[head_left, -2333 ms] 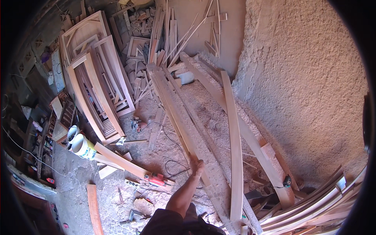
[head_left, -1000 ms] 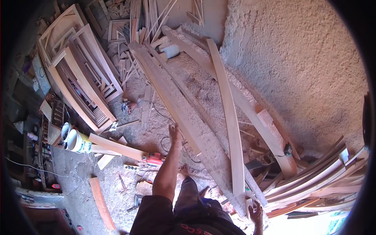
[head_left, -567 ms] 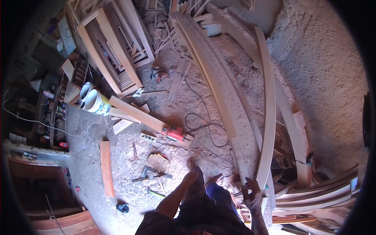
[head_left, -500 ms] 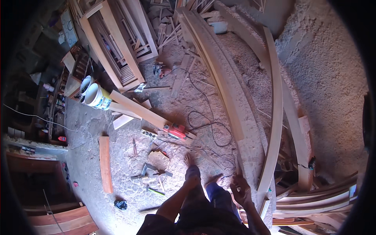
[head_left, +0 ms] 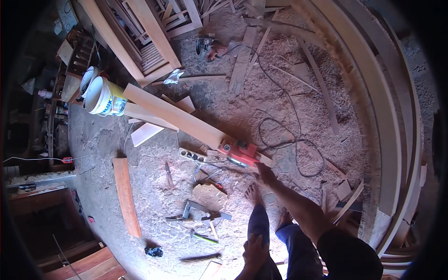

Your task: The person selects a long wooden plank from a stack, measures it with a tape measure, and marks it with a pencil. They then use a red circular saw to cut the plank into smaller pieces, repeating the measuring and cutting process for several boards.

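My right hand (head_left: 266, 175) reaches to the rear end of the red electric planer (head_left: 240, 152), its fingers extended at the tool; whether they touch it I cannot tell. The planer sits on the near end of a long pale board (head_left: 174, 115), beside a power strip (head_left: 190, 154) and black cables. My left hand (head_left: 254, 252) rests on my left trouser leg with fingers curled over it. My bare feet stand among shavings, near a metal square (head_left: 195, 205) and a green-handled tool (head_left: 205, 238).
White buckets (head_left: 95, 94) stand at the board's far end. Wooden frames (head_left: 154, 37) lie behind. Long planks (head_left: 382, 107) line the right side. A loose reddish board (head_left: 126, 196) lies at left, near a cluttered shelf (head_left: 58, 126). A power tool (head_left: 212, 49) lies at the back.
My view has swung down and left, away from the long planks. My right hand has moved from beside the planks to the planer. My left hand has left the plank for my leg.
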The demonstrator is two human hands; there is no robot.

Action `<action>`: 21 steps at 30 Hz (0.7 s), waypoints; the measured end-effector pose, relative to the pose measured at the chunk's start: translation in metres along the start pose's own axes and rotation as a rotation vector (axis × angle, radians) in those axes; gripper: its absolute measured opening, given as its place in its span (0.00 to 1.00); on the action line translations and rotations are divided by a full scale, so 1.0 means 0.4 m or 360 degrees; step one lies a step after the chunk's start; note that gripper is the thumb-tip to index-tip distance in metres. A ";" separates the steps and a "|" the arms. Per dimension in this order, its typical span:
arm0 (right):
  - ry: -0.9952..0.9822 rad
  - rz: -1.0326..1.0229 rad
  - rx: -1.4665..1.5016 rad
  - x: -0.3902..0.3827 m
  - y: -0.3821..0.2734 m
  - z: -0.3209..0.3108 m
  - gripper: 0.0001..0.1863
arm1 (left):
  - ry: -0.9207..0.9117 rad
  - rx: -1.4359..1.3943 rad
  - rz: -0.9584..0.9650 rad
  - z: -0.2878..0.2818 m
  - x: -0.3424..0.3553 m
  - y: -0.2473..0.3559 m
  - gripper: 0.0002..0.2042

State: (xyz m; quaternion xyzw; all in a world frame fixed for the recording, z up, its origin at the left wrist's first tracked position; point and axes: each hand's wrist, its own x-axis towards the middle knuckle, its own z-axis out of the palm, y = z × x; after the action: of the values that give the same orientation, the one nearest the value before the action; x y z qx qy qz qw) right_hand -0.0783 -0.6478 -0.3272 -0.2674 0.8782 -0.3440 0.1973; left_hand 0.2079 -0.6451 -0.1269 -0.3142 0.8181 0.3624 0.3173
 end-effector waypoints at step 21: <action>-0.0011 0.1156 0.2445 -0.270 -0.702 -0.810 0.09 | -0.0131 0.0141 0.0681 -0.051 0.064 0.139 0.36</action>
State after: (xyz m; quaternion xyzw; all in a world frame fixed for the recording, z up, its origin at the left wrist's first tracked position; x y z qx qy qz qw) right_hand -0.0722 -0.5948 0.1118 0.2382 0.4316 -0.7593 0.4249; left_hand 0.1453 -0.6388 -0.1132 -0.1042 0.8675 0.3979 0.2798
